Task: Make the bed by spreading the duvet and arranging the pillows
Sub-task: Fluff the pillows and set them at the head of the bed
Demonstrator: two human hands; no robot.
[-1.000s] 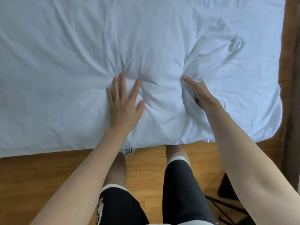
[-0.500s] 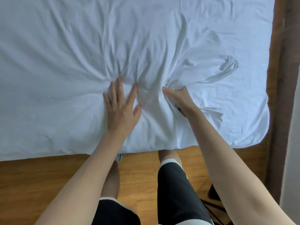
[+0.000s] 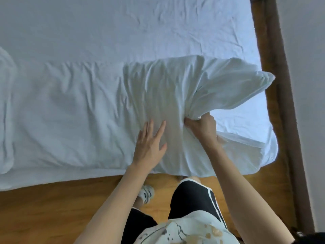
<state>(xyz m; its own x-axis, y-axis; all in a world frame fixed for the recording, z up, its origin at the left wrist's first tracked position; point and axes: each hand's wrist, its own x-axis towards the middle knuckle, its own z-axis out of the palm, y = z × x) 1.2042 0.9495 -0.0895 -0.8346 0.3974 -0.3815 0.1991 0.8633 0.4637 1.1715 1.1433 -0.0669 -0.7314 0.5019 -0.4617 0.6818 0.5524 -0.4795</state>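
A white duvet [image 3: 73,111] lies folded in a long band along the near side of the bed. My left hand [image 3: 151,143] rests flat on it with fingers spread. My right hand [image 3: 202,127] grips a bunched fold of the duvet, and the right end [image 3: 233,80] rises off the mattress toward the bed's right edge. A rounded white shape [image 3: 6,110], perhaps a pillow, shows at the far left edge. The bare white sheet [image 3: 140,27] covers the far half of the bed.
Wooden floor [image 3: 52,205] runs along the near side of the bed, where my legs and one white shoe [image 3: 146,192] stand. A dark wooden frame [image 3: 277,85] and a pale wall [image 3: 306,67] border the bed on the right.
My right hand has closed on the duvet and lifted its right end. The view has pulled back, showing the duvet as a folded band. My left hand stays flat.
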